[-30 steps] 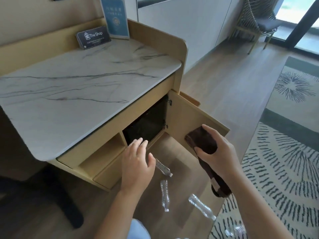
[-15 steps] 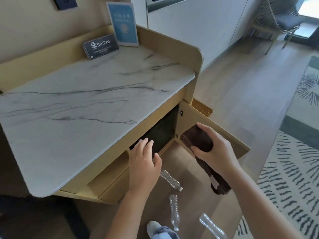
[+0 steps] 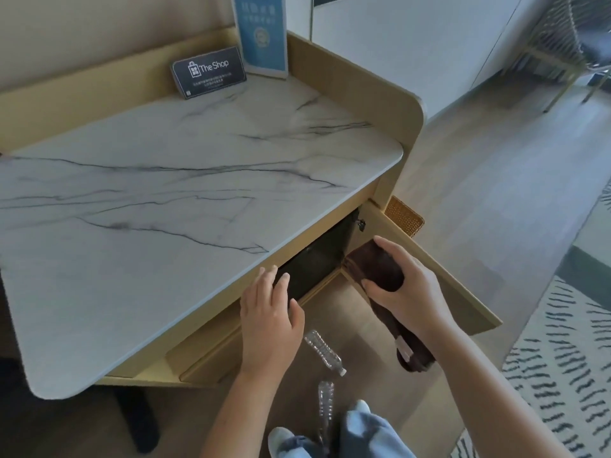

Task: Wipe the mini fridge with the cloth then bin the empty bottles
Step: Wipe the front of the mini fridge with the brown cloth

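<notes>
The black mini fridge [image 3: 317, 259] sits in the cabinet under the marble counter; only a slice of its dark front shows. My right hand [image 3: 406, 289] grips a dark brown cloth [image 3: 373, 264], its bunched end beside the fridge's right edge and its tail hanging down to the floor side. My left hand [image 3: 269, 312] is flat with fingers apart, its fingertips at the fridge's upper left, just under the counter edge. Two empty clear plastic bottles lie on the wood floor: one [image 3: 324, 352] below my left hand, another [image 3: 325, 404] nearer my knees.
The wooden cabinet door [image 3: 439, 282] stands open to the right of the fridge. The marble counter [image 3: 172, 193] overhangs above, with a black sign [image 3: 208, 72] and a blue card [image 3: 263, 34] at the back. A patterned rug [image 3: 568, 352] lies right; a chair [image 3: 562, 44] stands far right.
The view has closed in on the cabinet. Both hands have moved up toward the fridge; the third bottle has dropped out of view.
</notes>
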Demonstrator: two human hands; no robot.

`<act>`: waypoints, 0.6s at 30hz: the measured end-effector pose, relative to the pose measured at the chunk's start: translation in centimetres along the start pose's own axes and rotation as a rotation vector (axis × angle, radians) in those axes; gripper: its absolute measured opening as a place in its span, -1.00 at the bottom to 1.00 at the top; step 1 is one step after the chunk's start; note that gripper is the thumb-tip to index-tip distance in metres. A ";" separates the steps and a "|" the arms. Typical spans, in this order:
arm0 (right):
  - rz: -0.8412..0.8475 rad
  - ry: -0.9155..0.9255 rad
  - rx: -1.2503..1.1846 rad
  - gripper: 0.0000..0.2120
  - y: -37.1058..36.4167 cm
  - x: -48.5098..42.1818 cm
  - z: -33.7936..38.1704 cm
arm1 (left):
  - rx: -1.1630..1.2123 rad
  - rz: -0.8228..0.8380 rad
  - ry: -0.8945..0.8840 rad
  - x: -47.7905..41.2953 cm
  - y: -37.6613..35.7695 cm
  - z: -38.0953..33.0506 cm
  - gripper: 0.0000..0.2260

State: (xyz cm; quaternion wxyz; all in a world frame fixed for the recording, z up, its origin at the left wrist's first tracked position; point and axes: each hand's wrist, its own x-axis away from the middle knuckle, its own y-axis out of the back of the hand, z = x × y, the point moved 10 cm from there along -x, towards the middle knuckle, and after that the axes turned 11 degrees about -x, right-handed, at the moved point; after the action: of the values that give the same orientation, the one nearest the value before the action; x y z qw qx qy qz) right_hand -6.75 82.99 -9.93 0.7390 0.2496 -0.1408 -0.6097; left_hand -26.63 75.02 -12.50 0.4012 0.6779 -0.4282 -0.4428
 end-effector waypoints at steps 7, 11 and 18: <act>0.157 0.097 -0.099 -0.38 -3.3 -4.3 -2.0 | -0.146 -0.164 0.171 0.3 0.4 1.5 -0.72; 0.216 0.144 -0.128 -0.37 -6.0 -6.8 -4.7 | -0.186 -0.183 0.292 1.6 -2.3 2.4 -0.72; 0.191 0.183 -0.175 -0.37 -12.4 -9.7 -10.7 | -0.231 -0.054 0.310 2.3 -11.5 6.4 -0.62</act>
State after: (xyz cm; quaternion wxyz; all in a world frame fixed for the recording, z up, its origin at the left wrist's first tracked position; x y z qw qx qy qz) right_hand -13.70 92.87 -24.67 0.8224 0.2242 -0.0421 -0.5211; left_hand -29.54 75.40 -25.56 0.5254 0.6989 -0.2892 -0.3898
